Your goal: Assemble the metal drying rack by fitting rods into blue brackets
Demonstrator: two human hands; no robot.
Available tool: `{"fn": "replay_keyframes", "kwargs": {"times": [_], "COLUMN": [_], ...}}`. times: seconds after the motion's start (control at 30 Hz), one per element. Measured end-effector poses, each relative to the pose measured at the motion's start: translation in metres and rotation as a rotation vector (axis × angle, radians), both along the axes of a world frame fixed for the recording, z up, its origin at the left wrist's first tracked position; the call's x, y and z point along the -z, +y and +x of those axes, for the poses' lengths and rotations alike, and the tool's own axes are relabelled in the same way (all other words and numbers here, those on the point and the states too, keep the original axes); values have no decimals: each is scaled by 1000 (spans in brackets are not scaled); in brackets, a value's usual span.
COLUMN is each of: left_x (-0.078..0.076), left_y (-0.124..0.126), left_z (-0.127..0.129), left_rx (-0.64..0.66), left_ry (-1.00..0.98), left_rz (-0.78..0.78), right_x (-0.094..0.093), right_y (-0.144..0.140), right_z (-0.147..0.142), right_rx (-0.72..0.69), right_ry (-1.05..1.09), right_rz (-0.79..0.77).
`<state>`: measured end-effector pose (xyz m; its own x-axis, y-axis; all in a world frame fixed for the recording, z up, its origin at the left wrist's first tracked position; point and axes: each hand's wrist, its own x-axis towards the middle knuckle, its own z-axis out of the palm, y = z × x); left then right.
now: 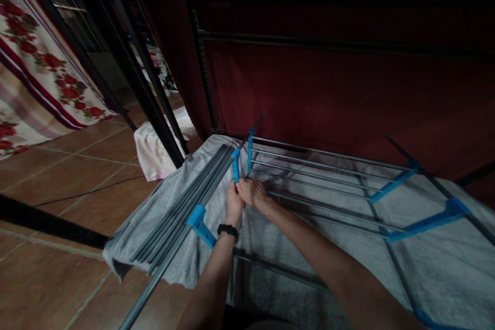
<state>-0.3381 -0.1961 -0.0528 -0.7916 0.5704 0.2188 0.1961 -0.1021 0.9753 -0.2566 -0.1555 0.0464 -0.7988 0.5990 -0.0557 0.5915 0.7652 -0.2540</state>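
A grey metal drying rack (320,165) with blue plastic joints lies flat on a grey towel (162,201). My left hand (233,203), with a black band on its wrist, pinches the bottom of a blue joint piece (235,164) on the rack's left hinge. My right hand (253,192) meets it from the right, fingertips at the same joint. A folded wing of grey rods (185,206) lies along the left side, with another blue bracket (201,224) beside my left wrist.
A dark red curtain (328,87) hangs behind the rack on a black metal frame (204,77). Black frame bars (143,93) slant at the left. A pink striped cloth (154,152) lies on the brown tiled floor (65,175). Floral fabric (34,51) hangs far left.
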Motion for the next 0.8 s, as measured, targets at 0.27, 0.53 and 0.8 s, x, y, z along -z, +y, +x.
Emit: {"fn": "replay_keyframes", "kwargs": {"times": [0.27, 0.53, 0.8], "left_x": [4, 3, 0], "left_y": [0, 0, -2], "left_z": [2, 3, 3], "left_rx": [-39, -65, -65], "left_ry": [63, 98, 107], "left_rz": [-53, -95, -124], "right_x": [2, 2, 3], "right_y": [11, 14, 16], "right_z": [4, 6, 3], "right_rx": [-72, -80, -5], "right_ry": [3, 28, -34], "right_rz": [-38, -61, -137]}}
